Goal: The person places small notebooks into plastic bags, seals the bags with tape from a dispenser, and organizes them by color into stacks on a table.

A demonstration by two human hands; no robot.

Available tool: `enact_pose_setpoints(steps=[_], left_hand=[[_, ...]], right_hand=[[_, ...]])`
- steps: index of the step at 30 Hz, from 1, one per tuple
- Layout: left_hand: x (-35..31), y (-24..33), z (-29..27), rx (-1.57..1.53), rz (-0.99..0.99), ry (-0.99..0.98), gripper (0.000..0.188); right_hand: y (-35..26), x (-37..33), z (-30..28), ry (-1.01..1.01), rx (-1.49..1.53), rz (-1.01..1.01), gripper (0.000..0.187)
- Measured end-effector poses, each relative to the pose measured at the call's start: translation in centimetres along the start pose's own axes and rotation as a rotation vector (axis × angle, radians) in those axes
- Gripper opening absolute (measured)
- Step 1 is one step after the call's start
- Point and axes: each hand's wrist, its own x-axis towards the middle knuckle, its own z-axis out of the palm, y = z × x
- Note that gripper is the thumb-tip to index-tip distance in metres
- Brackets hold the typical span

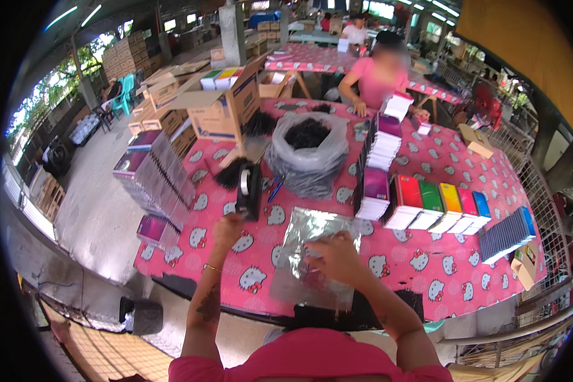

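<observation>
A clear plastic bag lies flat on the table in front of me, shiny and creased. My right hand rests over it with the fingers spread. Something pinkish shows faintly through the plastic under that hand, too unclear to name. My left hand is closed at the near end of a black tape dispenser, which carries a roll of tape. Whatever those fingers pinch is too small to make out. Blue pens lie beside the dispenser.
A tall stack of wrapped notebooks stands left. A plastic sack of black pieces sits beyond the bag. Rows of colourful notebooks line the right. An open carton stands at the back left. Across the table a person handles notebooks.
</observation>
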Motion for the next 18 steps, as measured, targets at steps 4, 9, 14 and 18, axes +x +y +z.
enact_pose_setpoints(steps=[4, 9, 14, 18], left_hand=[[-5.4, 8.1, 0.9, -0.83, 0.097, -0.407, 0.017], [-7.4, 14.4, 0.7, -0.74, 0.314, -0.476, 0.023], [-5.8, 15.0, 0.1, -0.474, 0.538, -0.423, 0.022], [-5.3, 15.3, -0.2, -0.471, 0.499, -0.403, 0.017]], right_hand=[[0.1, 0.2, -1.0, -0.063, -0.067, 0.018, 0.038], [-0.1, 0.8, -0.7, -0.07, -0.04, -0.045, 0.038], [1.2, 0.8, -1.3, -0.078, 0.036, -0.146, 0.045], [7.6, -0.2, -2.2, 0.207, 0.325, 0.025, 0.059]])
